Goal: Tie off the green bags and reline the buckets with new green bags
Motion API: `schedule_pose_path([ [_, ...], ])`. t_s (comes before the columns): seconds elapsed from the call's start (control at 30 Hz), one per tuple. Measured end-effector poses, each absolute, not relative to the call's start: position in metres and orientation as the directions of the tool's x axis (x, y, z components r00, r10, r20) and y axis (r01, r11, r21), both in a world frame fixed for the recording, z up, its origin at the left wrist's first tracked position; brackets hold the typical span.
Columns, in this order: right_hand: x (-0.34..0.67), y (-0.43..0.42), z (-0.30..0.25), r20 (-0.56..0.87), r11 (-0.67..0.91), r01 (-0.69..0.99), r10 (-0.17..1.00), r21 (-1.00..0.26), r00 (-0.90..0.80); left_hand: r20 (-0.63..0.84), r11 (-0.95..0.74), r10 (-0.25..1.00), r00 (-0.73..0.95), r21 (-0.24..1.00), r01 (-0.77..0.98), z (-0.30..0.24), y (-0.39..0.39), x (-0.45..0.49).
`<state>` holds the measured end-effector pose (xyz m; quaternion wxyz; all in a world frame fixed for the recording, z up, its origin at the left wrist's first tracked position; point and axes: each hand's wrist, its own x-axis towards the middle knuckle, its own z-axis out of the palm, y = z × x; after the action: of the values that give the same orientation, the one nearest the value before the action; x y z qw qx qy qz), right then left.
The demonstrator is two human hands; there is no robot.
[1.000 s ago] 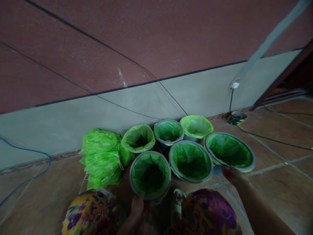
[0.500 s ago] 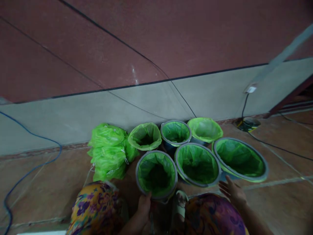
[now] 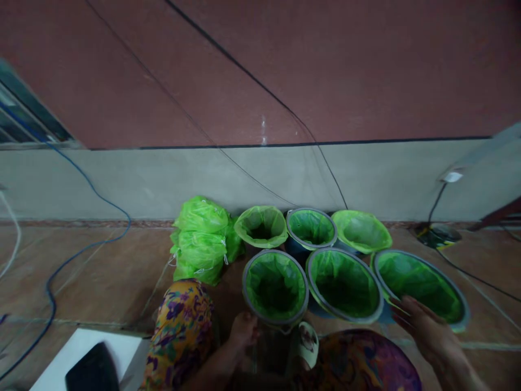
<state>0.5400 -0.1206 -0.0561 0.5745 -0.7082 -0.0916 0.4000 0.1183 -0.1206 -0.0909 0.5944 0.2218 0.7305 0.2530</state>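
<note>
My left hand [image 3: 243, 329] is beside the lower left rim of the front left bucket [image 3: 245, 290]. Its fingers are dim and blurred, so whether it touches the rim is unclear. My right hand [image 3: 427, 328] reaches across the near side of the front right bucket [image 3: 461, 296], fingers stretched out and nothing held in them. Between these two stands the front middle bucket [image 3: 380, 304]. All three are lined with green mesh bags folded over or tucked under grey rims. Behind them are a bag-lined bucket [image 3: 311, 244], a left rear container [image 3: 260, 243] and a right rear one [image 3: 362, 247].
A pile of tied green mesh bags [image 3: 203, 233] lies left of the buckets against the wall [image 3: 142, 184]. A blue cable [image 3: 77, 250] crosses the floor. A white box [image 3: 69, 358] carries a dark object [image 3: 93, 369]. A dark container [image 3: 439, 235] with a cord stands right.
The view has tilted and shifted left, so the buckets appear farther right. My right hand has moved up over the front right bucket's near rim. The left hand now sits lower beside its bucket.
</note>
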Motion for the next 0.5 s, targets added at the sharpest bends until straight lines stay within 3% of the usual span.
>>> schedule_pose_path([
  [0.17, 0.460, -0.112, -0.001, -0.264, -0.287, -0.056, 0.767, -0.956, 0.585, -0.595, 0.591, 0.804, -0.015, 0.794, 0.142, -0.041, -0.142, 0.080],
  [0.33, 0.325, -0.129, -0.025, -0.215, -0.267, 0.216, 0.947, -0.939, 0.237, -0.554, 0.546, 0.832, -0.006, 0.817, 0.184, -0.023, -0.169, 0.044],
  [0.4, 0.275, -0.138, -0.046, -0.183, -0.185, 0.471, 0.982, -0.863, 0.050, -0.531, 0.516, 0.847, 0.006, 0.826, 0.225, -0.030, -0.178, 0.042],
  [0.5, 0.225, -0.143, -0.074, -0.167, -0.004, 0.799, 0.978, -0.602, -0.121, -0.483, 0.434, 0.868, 0.115, 0.852, 0.294, -0.043, -0.192, 0.052],
])
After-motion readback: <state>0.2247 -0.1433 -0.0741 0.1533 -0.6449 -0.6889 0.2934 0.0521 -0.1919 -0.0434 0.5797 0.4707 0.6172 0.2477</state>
